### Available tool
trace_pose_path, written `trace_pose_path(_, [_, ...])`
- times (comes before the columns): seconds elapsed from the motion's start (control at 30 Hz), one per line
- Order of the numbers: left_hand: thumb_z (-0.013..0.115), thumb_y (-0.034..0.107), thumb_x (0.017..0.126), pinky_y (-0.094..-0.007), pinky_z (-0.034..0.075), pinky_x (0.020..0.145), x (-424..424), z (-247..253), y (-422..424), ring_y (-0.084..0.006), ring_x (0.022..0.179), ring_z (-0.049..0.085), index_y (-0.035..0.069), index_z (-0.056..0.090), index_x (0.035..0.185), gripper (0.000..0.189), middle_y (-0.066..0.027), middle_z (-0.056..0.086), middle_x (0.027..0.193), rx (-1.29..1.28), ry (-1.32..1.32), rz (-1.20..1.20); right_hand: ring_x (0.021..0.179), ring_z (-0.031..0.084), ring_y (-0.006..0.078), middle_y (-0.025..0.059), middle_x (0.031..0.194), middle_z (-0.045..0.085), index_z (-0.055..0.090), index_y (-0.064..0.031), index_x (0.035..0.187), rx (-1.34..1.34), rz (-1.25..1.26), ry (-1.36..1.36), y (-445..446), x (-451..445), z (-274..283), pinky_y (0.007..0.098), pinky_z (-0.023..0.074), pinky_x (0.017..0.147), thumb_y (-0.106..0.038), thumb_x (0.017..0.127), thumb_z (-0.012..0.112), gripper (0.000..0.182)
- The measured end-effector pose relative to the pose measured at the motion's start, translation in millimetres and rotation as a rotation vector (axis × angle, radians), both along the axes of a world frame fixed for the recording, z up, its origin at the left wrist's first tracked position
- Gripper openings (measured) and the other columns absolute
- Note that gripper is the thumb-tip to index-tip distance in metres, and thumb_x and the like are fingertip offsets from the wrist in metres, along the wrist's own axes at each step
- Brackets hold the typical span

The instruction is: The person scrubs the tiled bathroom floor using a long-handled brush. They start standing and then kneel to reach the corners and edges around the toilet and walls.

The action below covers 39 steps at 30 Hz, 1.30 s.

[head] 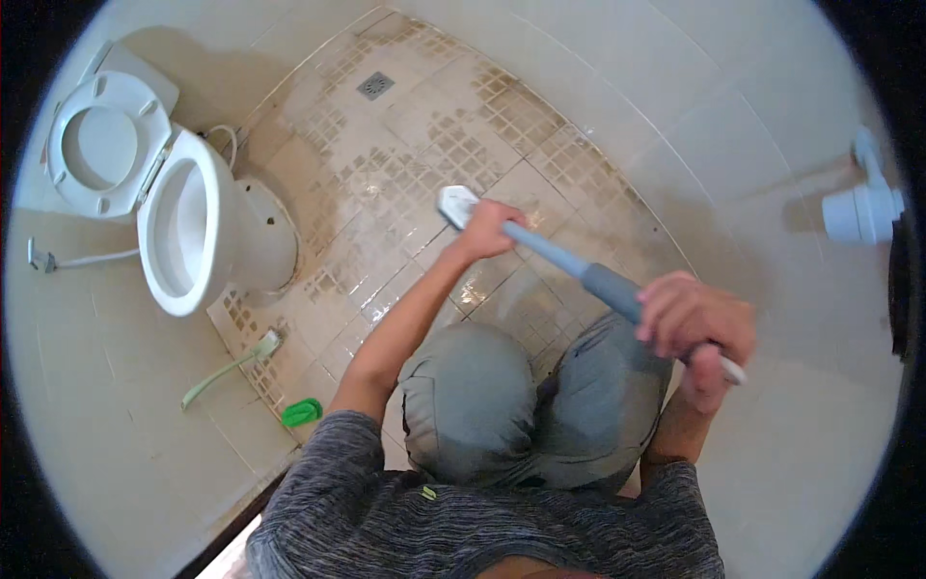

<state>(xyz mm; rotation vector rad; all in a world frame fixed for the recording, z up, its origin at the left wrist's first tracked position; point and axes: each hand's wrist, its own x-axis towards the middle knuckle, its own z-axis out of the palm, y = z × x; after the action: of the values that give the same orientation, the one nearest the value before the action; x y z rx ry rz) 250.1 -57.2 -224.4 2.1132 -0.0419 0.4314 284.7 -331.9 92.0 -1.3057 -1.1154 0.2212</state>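
A long-handled scrub brush [546,247] slants across the view, its white head [457,205] low over the wet tiled floor [405,217]. My left hand [493,230] grips the shaft just behind the head. Farther up, past the dark grey sleeve of the handle, my right hand [694,329] is wrapped around the grip, with the pale handle end sticking out beyond it. Whether the bristles touch the tiles is hidden. Brown grime shows on the patterned floor tiles, and some of the tiles shine with water.
At the left stands a white toilet [217,224] with its seat [108,145] raised. A light green brush [231,368] leans by the left wall near a green hand brush [302,412]. A floor drain [375,86] lies at the back; a white wall fixture [861,213] is at right.
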Motion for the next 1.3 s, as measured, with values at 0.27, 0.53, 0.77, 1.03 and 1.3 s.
trace_pose_path(0.27, [0.069, 0.019, 0.08, -0.0452, 0.052, 0.071, 82, 1, -49, -0.0371, 0.078, 0.066, 0.003, 0.066, 0.082, 0.016, -0.0169, 0.066, 0.078, 0.063, -0.15, -0.403, 0.057, 0.062, 0.0251, 0.0048, 0.063, 0.056, 0.048, -0.0093, 0.067, -0.019, -0.038, -0.078, -52, -2, -12, 0.0414, 0.0574, 0.067, -0.034, 0.089, 0.078, 0.045])
trace_pose_path(0.53, [0.07, 0.045, 0.091, -0.0517, 0.051, 0.084, 160, 19, -70, -0.0411, 0.1, 0.061, 0.004, 0.062, 0.093, 0.042, -0.0202, 0.058, 0.103, 0.573, 0.068, -0.402, 0.061, 0.059, 0.0311, 0.0088, 0.065, 0.05, 0.048, -0.0076, 0.068, -0.266, -0.038, -0.429, -65, 3, -1, 0.04, 0.0557, 0.07, -0.026, 0.082, 0.087, 0.045])
trace_pose_path(0.77, [0.068, 0.038, 0.096, -0.0514, 0.051, 0.09, 146, 54, -262, -0.0415, 0.103, 0.063, 0.002, 0.065, 0.09, 0.037, -0.0209, 0.065, 0.099, 0.381, 0.097, -0.958, 0.047, 0.053, 0.0232, 0.0029, 0.058, 0.049, 0.047, -0.0092, 0.059, 0.069, -0.25, -0.232, -115, -26, 27, 0.0353, 0.0402, 0.042, -0.009, 0.079, 0.08, 0.038])
trace_pose_path(1.03, [0.076, 0.023, 0.086, -0.0479, 0.053, 0.094, 239, 24, -217, -0.038, 0.104, 0.067, 0.007, 0.077, 0.094, 0.018, -0.0184, 0.071, 0.1, 0.545, -0.086, -0.979, 0.048, 0.056, 0.0218, 0.0036, 0.058, 0.052, 0.049, -0.0091, 0.06, -0.085, -0.558, -0.309, -93, -14, -12, 0.0336, 0.046, 0.046, 0.003, 0.072, 0.071, 0.028])
trace_pose_path(1.3, [0.078, 0.016, 0.083, -0.0412, 0.055, 0.084, 138, 51, -246, -0.0326, 0.094, 0.071, 0.007, 0.073, 0.091, 0.013, -0.0132, 0.072, 0.092, 0.233, -0.063, -1.394, 0.05, 0.059, 0.021, 0.0043, 0.064, 0.057, 0.048, -0.0092, 0.064, 0.001, -0.874, -0.364, -30, -85, 23, 0.0326, 0.0468, 0.045, 0.0, 0.079, 0.072, 0.03])
